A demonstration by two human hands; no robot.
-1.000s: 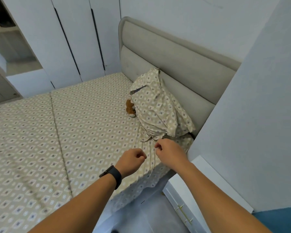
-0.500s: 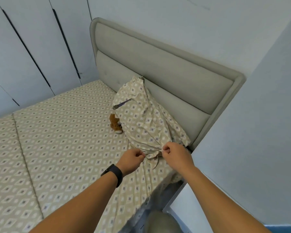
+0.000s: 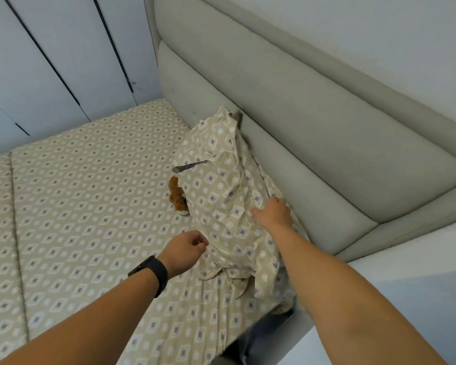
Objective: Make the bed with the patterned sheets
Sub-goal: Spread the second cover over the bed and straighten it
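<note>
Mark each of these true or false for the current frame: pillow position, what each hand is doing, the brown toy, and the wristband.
1. The patterned pillow leans upright against the headboard. True.
2. The right hand rests on the pillow's side near the headboard. True.
3. The left hand lies flat and open on the mattress. False: its fingers are curled at the pillow's lower edge, apparently pinching the fabric.
4. A brown plush toy sits on top of the pillow. False: it lies on the fitted sheet, partly hidden behind the pillow.
5. The black wristband is on the left wrist. True.
</note>
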